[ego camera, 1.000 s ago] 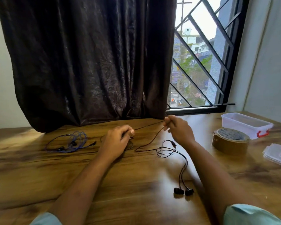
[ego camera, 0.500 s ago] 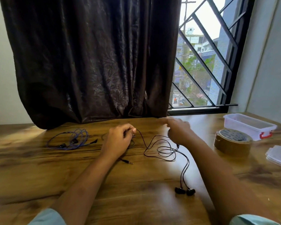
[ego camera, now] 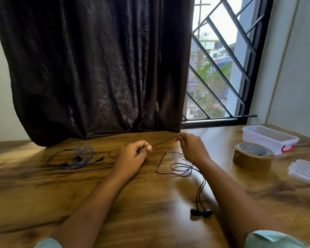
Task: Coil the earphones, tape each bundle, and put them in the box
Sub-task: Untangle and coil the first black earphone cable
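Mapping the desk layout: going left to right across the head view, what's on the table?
Tangled blue earphones → left hand → right hand, both pinching the thin black earphone cable → brown roll of packing tape → clear plastic lid.

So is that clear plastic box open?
Open: the clear plastic box has no lid on; a clear plastic lid lies apart from it.

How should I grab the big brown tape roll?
Probably from above: the tape roll lies flat on the table, so its round outer wall is free. Spread thumb and fingers across opposite sides of that wall. The right hand is nearer, though it pinches the black earphone cord.
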`<state>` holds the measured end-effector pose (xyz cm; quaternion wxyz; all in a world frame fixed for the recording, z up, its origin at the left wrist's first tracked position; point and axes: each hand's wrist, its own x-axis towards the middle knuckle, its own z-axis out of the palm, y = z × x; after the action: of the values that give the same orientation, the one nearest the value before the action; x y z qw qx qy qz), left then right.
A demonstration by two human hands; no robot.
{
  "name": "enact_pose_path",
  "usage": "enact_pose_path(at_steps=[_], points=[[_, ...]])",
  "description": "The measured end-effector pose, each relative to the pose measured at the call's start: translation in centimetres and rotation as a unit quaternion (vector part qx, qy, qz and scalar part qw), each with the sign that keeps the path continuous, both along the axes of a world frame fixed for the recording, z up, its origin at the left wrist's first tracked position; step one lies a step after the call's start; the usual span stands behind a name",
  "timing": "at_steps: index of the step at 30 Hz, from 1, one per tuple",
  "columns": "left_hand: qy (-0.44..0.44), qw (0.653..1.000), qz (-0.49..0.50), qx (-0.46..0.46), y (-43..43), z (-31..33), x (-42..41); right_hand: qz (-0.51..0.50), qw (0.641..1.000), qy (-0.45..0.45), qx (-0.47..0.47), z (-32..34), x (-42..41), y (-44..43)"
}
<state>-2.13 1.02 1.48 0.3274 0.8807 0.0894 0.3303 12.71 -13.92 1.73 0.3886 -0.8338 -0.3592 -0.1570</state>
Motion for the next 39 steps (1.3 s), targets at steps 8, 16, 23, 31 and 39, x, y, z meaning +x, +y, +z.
enact_pose_path(at_steps=[8, 16, 23, 31, 39], points=[[-0.077, 0.889, -0.198, -0.405, -0.9, 1.5, -0.6, 0.018, 0.999, -0.036, -0.025, -0.9, -1.1, 0.8], [-0.208, 0.835, -0.177, -0.478, -0.7, 2.8, -0.6, 0.133, 0.954, -0.171, -0.209, -1.1, -6.7, 3.7], [-0.213, 0.899, -0.058, -0.379, 2.1, 2.1, -0.3, 0.224, 0.924, -0.199, -0.237, -0.5, -7.1, 4.0], [0.138, 0.948, -0.123, -0.258, 0.5, 0.0, -0.1, 0.128, 0.971, -0.19, -0.062, 1.2, -2.0, 0.9], [0.174, 0.839, -0.266, -0.442, -1.4, 1.6, -0.8, 0.023, 0.985, -0.166, 0.028, 1.7, -2.2, 0.1]])
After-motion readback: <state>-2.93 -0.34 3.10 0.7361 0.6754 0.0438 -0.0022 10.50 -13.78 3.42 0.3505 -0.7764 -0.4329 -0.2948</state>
